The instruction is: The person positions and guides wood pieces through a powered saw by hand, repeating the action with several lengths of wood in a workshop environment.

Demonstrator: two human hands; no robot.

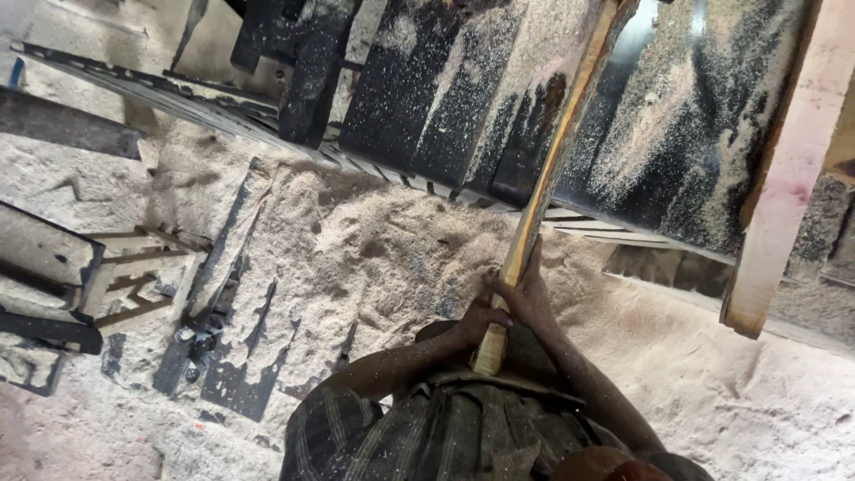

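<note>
Wood is what both hands are clamping onto, a long narrow plank (545,169) with a rough bark-ish edge, pale yellow on the cut end. Left hand (476,322) is wrapping its fingers around the near end of it, closed tight, and the right hand (527,298) is gripping just above, fingers curled around the far side so they're mostly hiding from view. Both are sitting close to the person's belly, right over a striped dusty shirt (445,432).

From there the plank is running up and away, lying across a big black machine table (686,116) that's looking speckled all over with pale dust. A thicker, squared pinkish timber (788,169) is leaning along the right side of that table, well apart from the plank. Down below, sawdust (374,258) is piling in soft fluffy heaps over the floor, and dark metal rails (178,98) are poking out of it on the left.
</note>
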